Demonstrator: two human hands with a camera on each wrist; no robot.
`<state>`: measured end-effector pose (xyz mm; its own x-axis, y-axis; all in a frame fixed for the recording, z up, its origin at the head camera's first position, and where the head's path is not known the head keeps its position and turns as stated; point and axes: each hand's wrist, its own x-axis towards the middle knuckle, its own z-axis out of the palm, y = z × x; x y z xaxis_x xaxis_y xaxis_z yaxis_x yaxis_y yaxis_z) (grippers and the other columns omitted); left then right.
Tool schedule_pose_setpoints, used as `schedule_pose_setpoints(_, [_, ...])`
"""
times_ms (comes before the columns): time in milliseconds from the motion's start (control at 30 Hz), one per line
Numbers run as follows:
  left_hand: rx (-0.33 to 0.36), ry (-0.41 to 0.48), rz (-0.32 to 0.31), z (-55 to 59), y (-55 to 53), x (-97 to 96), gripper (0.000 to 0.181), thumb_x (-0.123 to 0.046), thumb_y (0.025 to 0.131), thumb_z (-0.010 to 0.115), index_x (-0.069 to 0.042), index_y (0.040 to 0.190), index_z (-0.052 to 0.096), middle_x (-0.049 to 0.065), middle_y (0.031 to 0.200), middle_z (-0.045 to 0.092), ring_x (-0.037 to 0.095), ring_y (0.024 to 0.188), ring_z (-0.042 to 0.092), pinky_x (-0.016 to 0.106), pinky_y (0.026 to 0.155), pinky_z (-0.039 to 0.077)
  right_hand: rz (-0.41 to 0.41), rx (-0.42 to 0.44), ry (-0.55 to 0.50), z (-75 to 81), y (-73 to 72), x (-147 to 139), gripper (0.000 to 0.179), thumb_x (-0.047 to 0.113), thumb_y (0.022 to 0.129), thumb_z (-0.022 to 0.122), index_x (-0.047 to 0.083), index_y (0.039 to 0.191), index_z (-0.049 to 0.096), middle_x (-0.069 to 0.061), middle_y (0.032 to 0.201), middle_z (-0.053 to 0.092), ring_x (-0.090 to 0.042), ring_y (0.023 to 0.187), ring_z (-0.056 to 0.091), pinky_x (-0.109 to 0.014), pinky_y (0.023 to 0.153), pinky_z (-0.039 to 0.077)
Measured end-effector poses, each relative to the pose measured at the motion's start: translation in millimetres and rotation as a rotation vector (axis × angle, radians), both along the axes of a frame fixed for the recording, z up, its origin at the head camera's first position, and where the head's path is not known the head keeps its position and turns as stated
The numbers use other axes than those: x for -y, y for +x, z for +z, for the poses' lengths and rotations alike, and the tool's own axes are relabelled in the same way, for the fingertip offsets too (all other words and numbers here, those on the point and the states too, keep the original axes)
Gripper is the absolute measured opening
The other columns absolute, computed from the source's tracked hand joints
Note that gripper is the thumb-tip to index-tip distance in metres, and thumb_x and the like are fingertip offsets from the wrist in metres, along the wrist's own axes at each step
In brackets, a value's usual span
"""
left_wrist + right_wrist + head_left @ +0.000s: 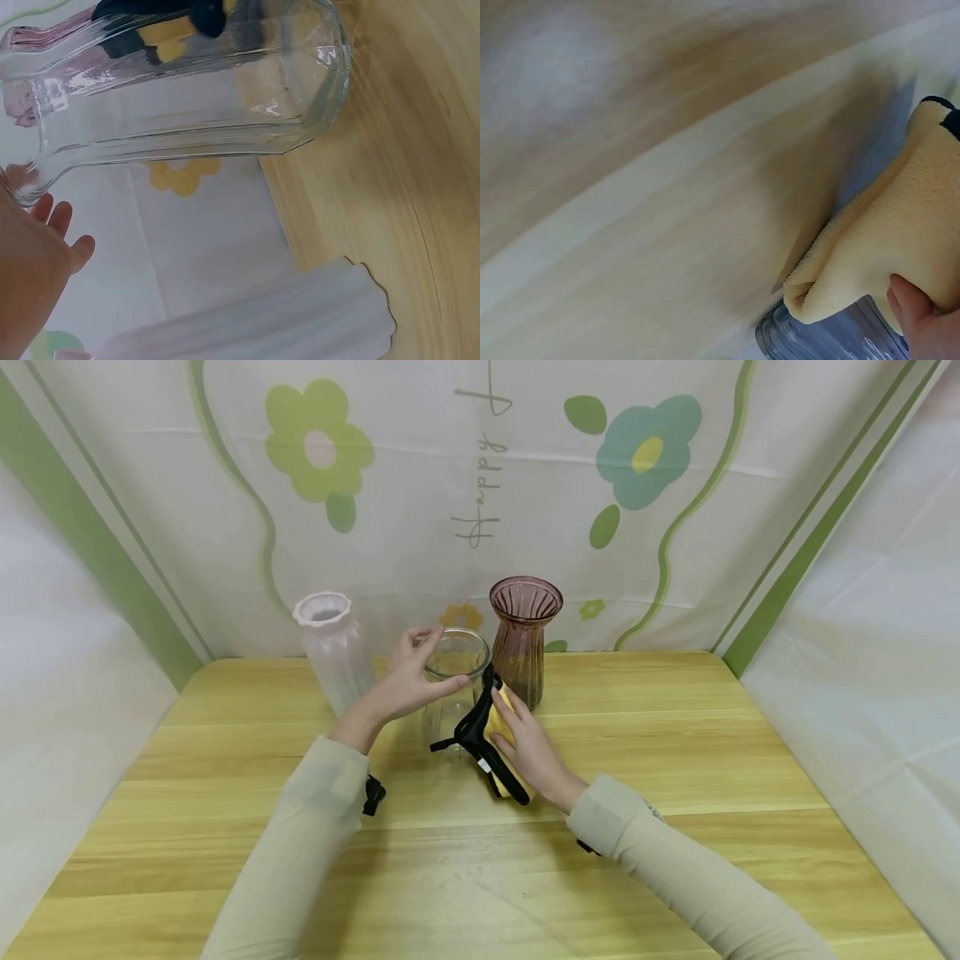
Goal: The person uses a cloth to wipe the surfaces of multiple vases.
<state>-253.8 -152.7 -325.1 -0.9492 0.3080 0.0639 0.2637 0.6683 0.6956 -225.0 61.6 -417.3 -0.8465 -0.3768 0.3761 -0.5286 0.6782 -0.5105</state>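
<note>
A clear glass vase (441, 717) stands near the middle of the table, its neck and rim shown in the left wrist view as well. My left hand (408, 681) holds it by the rim, thumb on the near side and fingers at the far left. A folded yellow cloth with black edging (900, 217) is in my right hand (534, 756). That hand presses the cloth to the right side of the vase, fingers spread over the yellow face and the thumb lower down. The black edging overlaps the glass in the head view.
Just behind and right of the cloth is a ribbed purple glass vase (521, 643). To the left stands a pale pink-white fluted vase (337, 660), partly behind the left hand. Beneath them lies a wooden table (660, 735), with a flower-printed curtain (420, 468) hanging behind.
</note>
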Motion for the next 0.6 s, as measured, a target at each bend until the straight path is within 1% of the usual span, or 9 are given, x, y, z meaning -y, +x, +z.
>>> schedule_pose_setpoints(67, [0.003, 0.0, 0.01, -0.5, -0.2, -0.8, 0.092, -0.049, 0.087, 0.063, -0.017, 0.155, 0.009, 0.014, 0.157, 0.004, 0.035, 0.144, 0.011, 0.06, 0.114, 0.023, 0.002, 0.0, 0.006, -1.5, 0.0, -1.4, 0.066, 0.008, 0.09, 0.065, 0.007, 0.148, 0.034, -0.026, 0.149, 0.034, -0.044, 0.121, 0.053, -0.049, 0.096, 0.049])
schedule_pose_setpoints(200, [-0.031, -0.014, 0.021, -0.7, 0.3, -0.5, 0.091, -0.047, 0.087, 0.064, -0.016, 0.155, 0.012, 0.014, 0.157, 0.009, 0.035, 0.143, 0.013, 0.06, 0.113, 0.023, 0.005, -0.012, -0.003, -0.3, 0.2, -1.2, 0.066, 0.009, 0.09, 0.064, 0.007, 0.149, 0.034, -0.026, 0.149, 0.034, -0.043, 0.121, 0.053, -0.049, 0.096, 0.05])
schedule_pose_setpoints(300, [-0.061, -0.024, 0.023, -0.3, 0.7, 1.4, 0.091, -0.046, 0.086, 0.066, -0.013, 0.154, 0.016, 0.014, 0.157, 0.013, 0.035, 0.144, 0.014, 0.06, 0.113, 0.024, 0.007, -0.03, -0.024, 4.6, -0.9, 0.8, 0.066, 0.01, 0.091, 0.064, 0.007, 0.149, 0.033, -0.025, 0.15, 0.034, -0.042, 0.125, 0.051, -0.048, 0.098, 0.049])
schedule_pose_setpoints(367, [-0.067, -0.031, 0.019, -0.1, 0.6, 3.1, 0.091, -0.045, 0.086, 0.066, -0.011, 0.154, 0.017, 0.015, 0.157, 0.015, 0.036, 0.144, 0.014, 0.06, 0.113, 0.024, 0.007, -0.042, -0.042, 9.0, -1.9, 2.3, 0.066, 0.01, 0.091, 0.063, 0.007, 0.149, 0.032, -0.024, 0.15, 0.034, -0.041, 0.127, 0.049, -0.047, 0.1, 0.047])
schedule_pose_setpoints(500, [-0.06, -0.044, 0.0, 1.3, 0.3, 4.6, 0.091, -0.044, 0.086, 0.064, -0.009, 0.154, 0.015, 0.016, 0.159, 0.013, 0.037, 0.145, 0.012, 0.063, 0.113, 0.021, -0.005, -0.033, -0.083, 18.9, -2.8, 5.5, 0.066, 0.011, 0.093, 0.061, 0.007, 0.151, 0.028, -0.022, 0.152, 0.032, -0.041, 0.129, 0.048, -0.047, 0.102, 0.046])
schedule_pose_setpoints(600, [-0.046, -0.035, -0.018, 1.4, 0.4, 4.4, 0.091, -0.043, 0.087, 0.062, -0.009, 0.154, 0.011, 0.016, 0.16, 0.01, 0.039, 0.146, 0.01, 0.065, 0.113, 0.018, -0.018, -0.017, -0.097, 23.4, -2.1, 7.0, 0.067, 0.012, 0.094, 0.059, 0.009, 0.152, 0.026, -0.021, 0.153, 0.03, -0.041, 0.127, 0.049, -0.047, 0.099, 0.048])
